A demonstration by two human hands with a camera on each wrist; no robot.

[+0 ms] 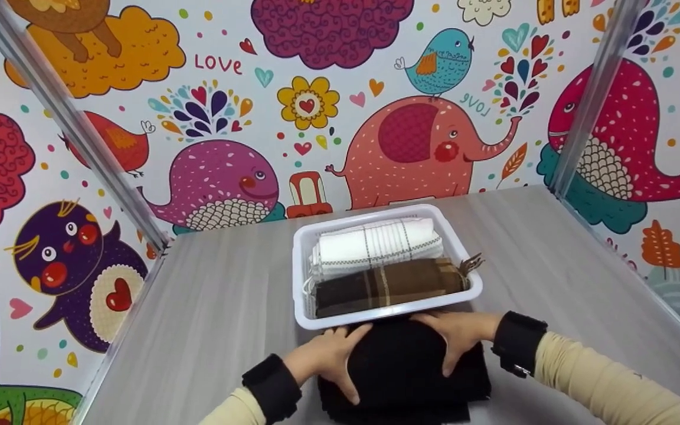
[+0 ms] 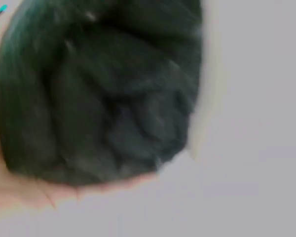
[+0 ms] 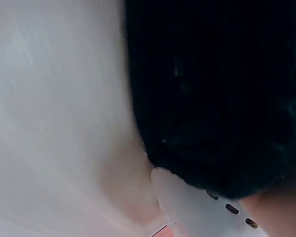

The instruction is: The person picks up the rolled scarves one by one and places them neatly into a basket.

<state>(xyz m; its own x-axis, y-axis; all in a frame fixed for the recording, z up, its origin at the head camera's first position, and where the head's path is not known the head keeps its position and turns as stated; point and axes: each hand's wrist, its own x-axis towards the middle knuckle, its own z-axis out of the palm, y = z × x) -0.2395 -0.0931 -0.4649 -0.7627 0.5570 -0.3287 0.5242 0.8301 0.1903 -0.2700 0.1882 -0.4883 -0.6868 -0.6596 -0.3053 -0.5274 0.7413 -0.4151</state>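
A thick black cloth (image 1: 402, 363) lies close to me, in front of the basket. My left hand (image 1: 329, 359) grips its left side, thumb on top and fingers around the far edge. On the other side my right hand (image 1: 463, 335) holds it in the same way. The left wrist view shows the cloth's rolled, layered end (image 2: 113, 98), with fingers (image 2: 98, 188) along its edge. In the right wrist view the dark cloth (image 3: 212, 89) fills much of the picture, next to the basket's slotted wall (image 3: 197, 202). More black fabric lies beneath my hands; I cannot tell whether it is separate.
Just beyond the cloth stands a white plastic basket (image 1: 387, 310). In it lie a rolled white checked cloth (image 1: 375, 242) and a brown one (image 1: 411, 282) with fringe over the rim. Printed wall panels (image 1: 304, 53) enclose the grey wooden table (image 1: 216, 319).
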